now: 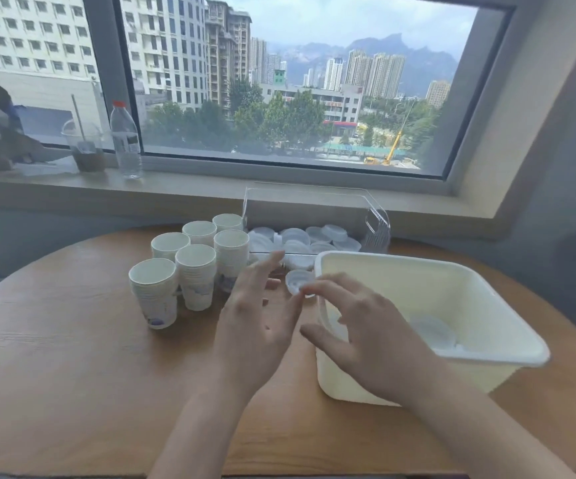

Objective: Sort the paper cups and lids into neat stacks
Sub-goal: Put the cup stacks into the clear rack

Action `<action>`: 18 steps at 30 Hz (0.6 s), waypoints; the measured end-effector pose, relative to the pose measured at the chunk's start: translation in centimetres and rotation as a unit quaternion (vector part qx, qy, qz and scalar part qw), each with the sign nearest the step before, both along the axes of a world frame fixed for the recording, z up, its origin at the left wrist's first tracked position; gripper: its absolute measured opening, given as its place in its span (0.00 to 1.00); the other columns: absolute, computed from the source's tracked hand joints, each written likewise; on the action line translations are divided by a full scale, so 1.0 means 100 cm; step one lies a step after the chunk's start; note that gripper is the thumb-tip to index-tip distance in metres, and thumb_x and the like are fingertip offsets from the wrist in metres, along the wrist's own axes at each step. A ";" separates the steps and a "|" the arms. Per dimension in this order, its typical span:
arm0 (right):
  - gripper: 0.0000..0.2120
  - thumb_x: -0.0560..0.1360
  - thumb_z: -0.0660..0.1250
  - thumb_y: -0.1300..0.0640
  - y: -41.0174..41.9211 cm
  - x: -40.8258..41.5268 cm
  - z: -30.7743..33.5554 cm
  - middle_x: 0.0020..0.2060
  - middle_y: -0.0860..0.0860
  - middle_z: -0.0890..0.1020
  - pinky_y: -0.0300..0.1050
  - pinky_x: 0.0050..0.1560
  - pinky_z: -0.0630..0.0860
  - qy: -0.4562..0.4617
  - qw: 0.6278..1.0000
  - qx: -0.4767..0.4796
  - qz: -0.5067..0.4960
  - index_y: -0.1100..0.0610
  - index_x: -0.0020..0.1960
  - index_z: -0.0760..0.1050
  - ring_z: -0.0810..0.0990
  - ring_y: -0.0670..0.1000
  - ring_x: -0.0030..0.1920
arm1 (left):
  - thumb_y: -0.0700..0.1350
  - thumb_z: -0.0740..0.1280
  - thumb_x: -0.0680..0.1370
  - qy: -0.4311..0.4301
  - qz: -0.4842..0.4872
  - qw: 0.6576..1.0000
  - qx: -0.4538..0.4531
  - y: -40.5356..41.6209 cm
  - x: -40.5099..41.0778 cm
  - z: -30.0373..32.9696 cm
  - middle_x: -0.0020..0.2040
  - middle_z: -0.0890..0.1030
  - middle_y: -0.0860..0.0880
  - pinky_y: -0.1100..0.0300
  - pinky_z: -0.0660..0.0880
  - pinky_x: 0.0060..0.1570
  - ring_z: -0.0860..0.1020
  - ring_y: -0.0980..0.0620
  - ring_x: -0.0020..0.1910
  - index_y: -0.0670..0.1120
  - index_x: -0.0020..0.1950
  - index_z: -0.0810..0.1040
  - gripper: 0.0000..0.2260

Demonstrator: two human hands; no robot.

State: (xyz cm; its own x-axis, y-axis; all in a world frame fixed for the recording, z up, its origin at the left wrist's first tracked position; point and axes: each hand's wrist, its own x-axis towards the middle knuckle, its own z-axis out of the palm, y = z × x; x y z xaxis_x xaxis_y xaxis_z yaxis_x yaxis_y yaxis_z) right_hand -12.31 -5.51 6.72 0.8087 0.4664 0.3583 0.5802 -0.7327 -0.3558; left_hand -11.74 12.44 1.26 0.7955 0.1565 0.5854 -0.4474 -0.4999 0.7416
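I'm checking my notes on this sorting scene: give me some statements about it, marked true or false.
1. Six cup stacks stand on the table. True.
2. The tub is empty. False: lids lie in it.
3. The clear bin holds lids. True.
4. The bottle has a blue cap. False: it is red.
5. The left hand grips a cup. False: it holds nothing.

The left hand (258, 319) hovers with fingers straight and spread; just right of it, the right hand (369, 340) arches palm-down, thumb held wide.
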 end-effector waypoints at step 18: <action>0.04 0.78 0.74 0.51 -0.167 -0.025 -0.024 0.40 0.42 0.84 0.50 0.39 0.77 -0.069 0.990 -0.040 -0.116 0.46 0.53 0.83 0.81 0.51 0.40 | 0.60 0.63 0.82 0.047 -0.129 0.989 0.051 -0.105 0.014 -0.001 0.71 0.75 0.62 0.59 0.74 0.66 0.74 0.62 0.69 0.55 0.67 0.83 0.19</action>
State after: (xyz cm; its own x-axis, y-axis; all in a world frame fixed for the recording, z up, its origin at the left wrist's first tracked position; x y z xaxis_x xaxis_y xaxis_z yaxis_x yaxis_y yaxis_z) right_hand -14.80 -22.17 4.33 0.8433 0.3054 0.4422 0.4321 -0.8746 -0.2199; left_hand -10.32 1.93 1.18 0.8530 -0.1146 0.5092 -0.5009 -0.4535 0.7371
